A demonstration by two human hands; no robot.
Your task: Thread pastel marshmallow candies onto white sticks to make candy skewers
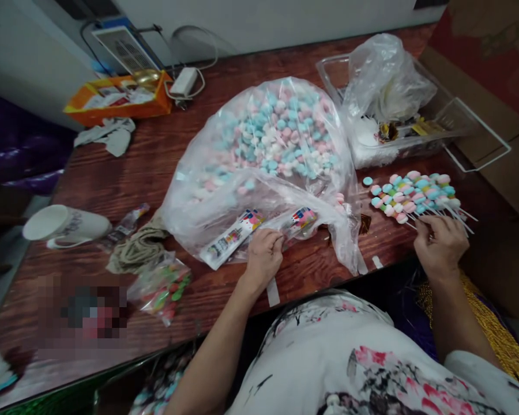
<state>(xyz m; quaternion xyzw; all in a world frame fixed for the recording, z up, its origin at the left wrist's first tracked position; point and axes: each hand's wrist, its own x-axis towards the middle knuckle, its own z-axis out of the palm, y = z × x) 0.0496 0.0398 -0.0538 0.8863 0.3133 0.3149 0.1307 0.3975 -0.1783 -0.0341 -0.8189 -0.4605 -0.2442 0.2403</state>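
Observation:
My left hand [263, 253] is closed in a pinch at the near end of a printed plastic wrapper [303, 219], by the front of a large clear bag [185, 202]. Inside that bag are many pastel pink, blue and white candies [281, 124]. Another printed wrapper [233, 237] lies just left of my fingers. At the right, my right hand [443, 245] has its fingers closed at the white sticks of a pile of candy skewers [413, 193]. Exactly how many sticks it grips is hidden.
A clear plastic bin [450, 129] with a crumpled bag stands back right beside a cardboard box [480, 69]. To the left are a white mug [64, 225], a rag [140, 245] and a bag of gummies [166, 288]. An orange tray [119, 112] sits at the back.

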